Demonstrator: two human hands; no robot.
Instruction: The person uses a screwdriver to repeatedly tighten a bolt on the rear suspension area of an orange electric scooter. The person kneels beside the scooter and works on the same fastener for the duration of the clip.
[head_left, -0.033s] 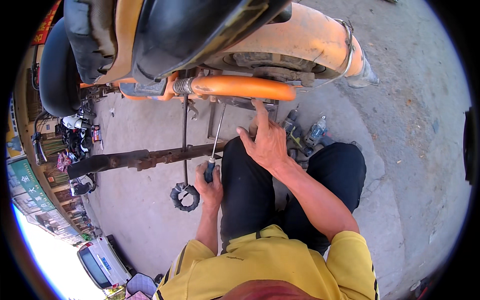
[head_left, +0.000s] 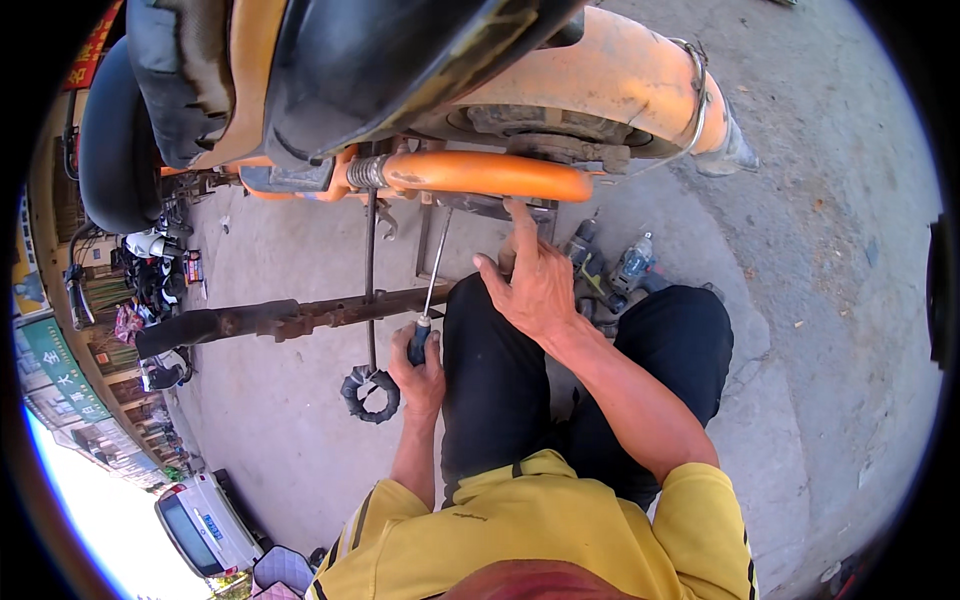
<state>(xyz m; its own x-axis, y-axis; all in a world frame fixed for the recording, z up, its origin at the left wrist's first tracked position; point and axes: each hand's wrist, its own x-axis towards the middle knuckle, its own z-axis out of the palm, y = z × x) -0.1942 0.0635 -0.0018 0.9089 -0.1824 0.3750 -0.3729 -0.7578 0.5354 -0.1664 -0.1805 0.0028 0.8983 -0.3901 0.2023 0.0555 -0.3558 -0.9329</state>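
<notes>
Grey concrete spreads under everything in daylight, with small bits of litter and a darker, rougher patch toward the upper right. Along the left rim are parked motorbikes, shop fronts and, lower down, a white car. An orange scooter with a black seat fills the top; its paint is scuffed and dusty.

The screwdriver has a dark blue handle and a long, thin, shiny shaft. It stands at a slant in front of the person, left of the knees, its tip up by the dark plate beneath the scooter's smooth orange tube; whether tip and plate touch cannot be told. The left hand is closed round the handle, thumb along its right side. The right hand is loosely spread, forefinger pointing up to the plate and thumb out to the left, gripping no thing between them; its other fingers are partly hidden.

Left of the screwdriver, a rusty bar and an upright rod cross, with a black ring at the rod's lower end. Power tools lie just beyond the right knee. Farther right, concrete runs out to the rim.
</notes>
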